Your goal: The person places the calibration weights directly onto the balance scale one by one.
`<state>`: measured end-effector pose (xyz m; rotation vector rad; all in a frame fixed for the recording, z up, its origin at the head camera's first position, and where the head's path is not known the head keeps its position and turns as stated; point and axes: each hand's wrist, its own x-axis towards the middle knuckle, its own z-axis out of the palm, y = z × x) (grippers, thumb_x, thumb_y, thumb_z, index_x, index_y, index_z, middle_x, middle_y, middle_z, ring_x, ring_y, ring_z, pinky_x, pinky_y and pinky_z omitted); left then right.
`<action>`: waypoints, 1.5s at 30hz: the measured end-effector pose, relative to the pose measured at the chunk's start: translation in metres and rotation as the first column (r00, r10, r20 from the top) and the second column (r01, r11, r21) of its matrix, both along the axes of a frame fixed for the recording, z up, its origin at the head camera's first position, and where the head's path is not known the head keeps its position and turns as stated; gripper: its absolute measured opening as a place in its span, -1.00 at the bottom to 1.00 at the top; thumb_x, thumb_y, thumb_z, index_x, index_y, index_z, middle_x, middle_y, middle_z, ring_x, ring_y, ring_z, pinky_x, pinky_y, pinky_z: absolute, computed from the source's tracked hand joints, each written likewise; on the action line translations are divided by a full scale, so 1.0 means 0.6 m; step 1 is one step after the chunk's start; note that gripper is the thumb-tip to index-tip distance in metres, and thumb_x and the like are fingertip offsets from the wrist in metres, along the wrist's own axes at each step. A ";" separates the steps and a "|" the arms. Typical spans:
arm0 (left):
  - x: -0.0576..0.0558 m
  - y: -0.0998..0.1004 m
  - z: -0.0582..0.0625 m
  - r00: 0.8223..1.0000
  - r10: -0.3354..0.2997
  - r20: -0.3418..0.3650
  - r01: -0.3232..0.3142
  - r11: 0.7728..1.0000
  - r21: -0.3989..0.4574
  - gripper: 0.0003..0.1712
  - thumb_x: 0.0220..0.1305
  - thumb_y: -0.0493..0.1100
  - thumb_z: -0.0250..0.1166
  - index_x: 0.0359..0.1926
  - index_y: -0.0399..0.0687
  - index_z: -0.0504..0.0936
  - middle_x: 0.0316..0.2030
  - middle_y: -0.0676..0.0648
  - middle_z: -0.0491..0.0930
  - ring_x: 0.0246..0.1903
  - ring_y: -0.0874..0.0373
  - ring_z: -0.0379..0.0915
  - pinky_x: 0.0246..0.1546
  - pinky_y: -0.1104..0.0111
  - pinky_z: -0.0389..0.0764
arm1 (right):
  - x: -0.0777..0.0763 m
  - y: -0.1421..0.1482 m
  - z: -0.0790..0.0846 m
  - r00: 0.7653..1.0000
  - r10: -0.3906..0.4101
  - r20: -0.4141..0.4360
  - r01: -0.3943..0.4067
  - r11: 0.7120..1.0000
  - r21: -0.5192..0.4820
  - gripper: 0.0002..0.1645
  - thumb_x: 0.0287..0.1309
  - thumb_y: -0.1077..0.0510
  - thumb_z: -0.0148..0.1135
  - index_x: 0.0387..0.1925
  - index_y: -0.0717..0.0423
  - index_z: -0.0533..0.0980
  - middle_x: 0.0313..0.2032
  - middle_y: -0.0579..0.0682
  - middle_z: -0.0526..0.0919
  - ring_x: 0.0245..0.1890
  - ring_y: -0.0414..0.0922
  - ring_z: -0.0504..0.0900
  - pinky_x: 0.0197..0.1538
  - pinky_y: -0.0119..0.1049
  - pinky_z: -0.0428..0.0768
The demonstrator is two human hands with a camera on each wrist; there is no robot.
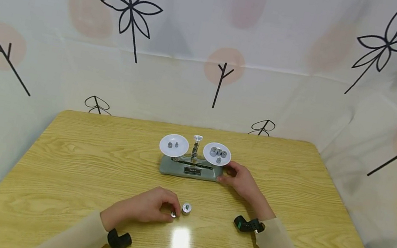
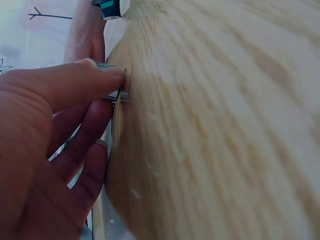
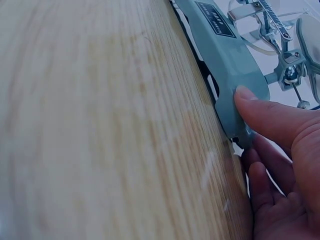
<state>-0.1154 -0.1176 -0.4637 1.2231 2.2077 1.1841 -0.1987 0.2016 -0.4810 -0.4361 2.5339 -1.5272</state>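
My left hand (image 1: 147,206) pinches a small silver balance weight (image 1: 173,214) between thumb and fingertips, low over the table. Right beside it a larger knobbed weight (image 1: 186,209) stands upright. In the left wrist view, thumb and finger cover part of the pinched weight (image 2: 115,94). A grey-green balance scale (image 1: 174,169) stands farther back, and my right hand (image 1: 243,182) grips the right end of its base, thumb on the front, other fingers behind. Two small weights sit in the scale's left white pan (image 1: 165,149); several are in the right pan (image 1: 209,157).
The wooden table (image 1: 96,159) runs back to a white cloth (image 1: 173,88) with printed leaves and branches. Each wrist wears a black camera, such as the right one (image 1: 244,224). Bright light reflects off the table's front.
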 end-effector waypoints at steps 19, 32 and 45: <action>-0.002 -0.002 -0.001 1.000 0.008 -0.029 -0.008 1.000 -0.013 -0.85 0.19 -0.32 0.45 -0.27 0.01 0.71 -0.27 0.17 0.62 -0.22 0.34 0.53 -0.12 0.43 0.60 | -0.001 0.000 -0.003 1.000 0.000 0.000 0.000 1.000 -0.007 -0.32 0.07 0.24 0.49 0.24 0.30 0.47 0.18 0.22 0.55 0.19 0.13 0.51 0.25 0.03 0.47; -0.006 -0.008 0.011 0.998 0.053 -0.031 -0.053 0.999 0.007 -0.84 0.18 -0.34 0.45 -0.28 0.01 0.72 -0.26 0.13 0.66 -0.26 0.13 0.56 -0.18 0.37 0.60 | 0.000 0.001 -0.001 1.000 -0.002 0.002 0.002 1.000 -0.015 -0.33 0.07 0.26 0.49 0.22 0.30 0.48 0.18 0.23 0.54 0.21 0.14 0.50 0.26 0.02 0.45; -0.016 -0.024 0.034 0.990 0.141 -0.030 -0.141 0.990 -0.003 -0.89 0.21 -0.30 0.44 -0.25 -0.03 0.72 -0.23 0.10 0.67 -0.20 0.24 0.52 -0.15 0.34 0.59 | 0.001 0.001 0.000 1.000 0.002 -0.001 -0.002 1.000 -0.021 -0.34 0.09 0.25 0.48 0.23 0.29 0.47 0.19 0.22 0.54 0.20 0.14 0.50 0.26 0.03 0.45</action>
